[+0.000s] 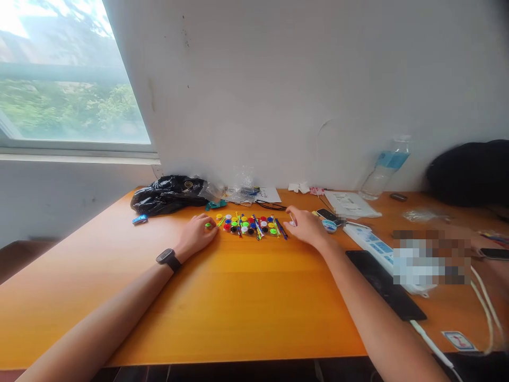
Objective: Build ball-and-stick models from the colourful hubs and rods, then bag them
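Small round pieces [233, 224] in several colours lie in rows on the wooden table [246, 297], with bundles of thin coloured sticks [258, 227] among them. At the left end of the rows, my left hand [195, 233], wearing a black watch [168, 259], is closed with a green round piece [208, 226] at its fingers. Just past the right end, the curled fingers of my right hand [308, 227] close around a small white piece [293, 220]. Its exact shape is partly hidden. Dark blue sticks [281, 228] lie just left of that hand.
Behind the rows lie a black plastic bag [169, 195] and clear wrappers [243, 183]. A small blue packet [140, 219] is at left. To the right are a power strip [371, 245], a black phone [384, 284], cables and a plastic bottle [384, 167]. Another person's arm [457, 239] shows far right.
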### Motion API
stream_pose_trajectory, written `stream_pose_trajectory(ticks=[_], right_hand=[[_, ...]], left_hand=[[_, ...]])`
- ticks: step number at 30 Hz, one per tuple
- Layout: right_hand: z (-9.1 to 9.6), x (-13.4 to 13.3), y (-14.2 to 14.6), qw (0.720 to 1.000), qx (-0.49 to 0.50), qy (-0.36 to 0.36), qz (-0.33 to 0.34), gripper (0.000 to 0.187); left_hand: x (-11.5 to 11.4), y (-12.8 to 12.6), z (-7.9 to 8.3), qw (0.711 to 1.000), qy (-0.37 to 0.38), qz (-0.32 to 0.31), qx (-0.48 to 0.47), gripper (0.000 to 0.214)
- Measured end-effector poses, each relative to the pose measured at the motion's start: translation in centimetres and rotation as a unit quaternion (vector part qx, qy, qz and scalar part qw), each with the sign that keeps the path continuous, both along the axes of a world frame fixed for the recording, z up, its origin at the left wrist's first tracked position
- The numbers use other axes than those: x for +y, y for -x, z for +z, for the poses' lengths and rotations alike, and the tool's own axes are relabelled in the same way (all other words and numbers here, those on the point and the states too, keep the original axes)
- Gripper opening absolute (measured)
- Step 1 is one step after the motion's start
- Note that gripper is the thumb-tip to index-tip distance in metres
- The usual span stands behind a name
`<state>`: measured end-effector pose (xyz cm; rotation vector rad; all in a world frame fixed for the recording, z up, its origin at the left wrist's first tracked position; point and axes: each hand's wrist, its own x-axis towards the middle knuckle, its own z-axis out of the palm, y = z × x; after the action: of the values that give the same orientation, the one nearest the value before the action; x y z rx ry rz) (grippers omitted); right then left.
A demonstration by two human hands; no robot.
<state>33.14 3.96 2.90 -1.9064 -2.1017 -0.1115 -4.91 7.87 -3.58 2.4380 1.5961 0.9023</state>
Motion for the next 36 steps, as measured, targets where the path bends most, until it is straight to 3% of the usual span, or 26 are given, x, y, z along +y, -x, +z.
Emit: stream_pose_trajectory(ticks=[3,7,9,11,15,19,25,29,36], right_hand=[[-0.3,0.2,-1.2,0.994,-0.049,0.091,-0.021,0.035],[-0.4,0.0,-1.3,0.995,-0.075,0.059,-0.025,0.039],[-0.5,0.0,-1.3,0.993,-0.086,0.056,-0.062,0.051],[-0.7,0.0,-1.4,0.985,-0.082,0.099,-0.117,0.06],[-1.3,0.4,-1.7,0.974,-0.076,0.172,-0.127,0.04],[-1.2,0.6,-1.9,0.98,-0.083,0.152,-0.101,0.038],[-1.0,0.8,-2.7,0.979,-0.102,0.128,-0.119,0.032],[-2.3,0.9,-2.1,0.977,-0.122,0.128,-0.121,0.03],[-3.9,1.2,-1.4,0.982,-0.144,0.095,-0.077,0.043]], left_hand=[[-0.1,-0.1,0.1,1.0,0.001,0.003,-0.001,0.02],[0.0,-0.1,0.0,1.0,0.006,0.011,0.002,0.021],[0.1,-0.1,0.0,1.0,0.008,0.016,0.003,0.023],[0.1,0.0,-0.1,1.0,0.007,0.021,0.004,0.025],[0.1,-0.1,-0.1,1.0,0.007,0.019,0.008,0.026],[0.0,-0.1,0.0,1.0,0.007,0.013,0.015,0.023],[0.0,-0.2,0.1,1.0,0.004,0.022,0.015,0.019],[-0.1,-0.3,0.1,0.999,-0.007,0.031,0.022,0.027],[-0.1,-0.4,-0.2,0.999,-0.015,0.013,0.031,0.018]])
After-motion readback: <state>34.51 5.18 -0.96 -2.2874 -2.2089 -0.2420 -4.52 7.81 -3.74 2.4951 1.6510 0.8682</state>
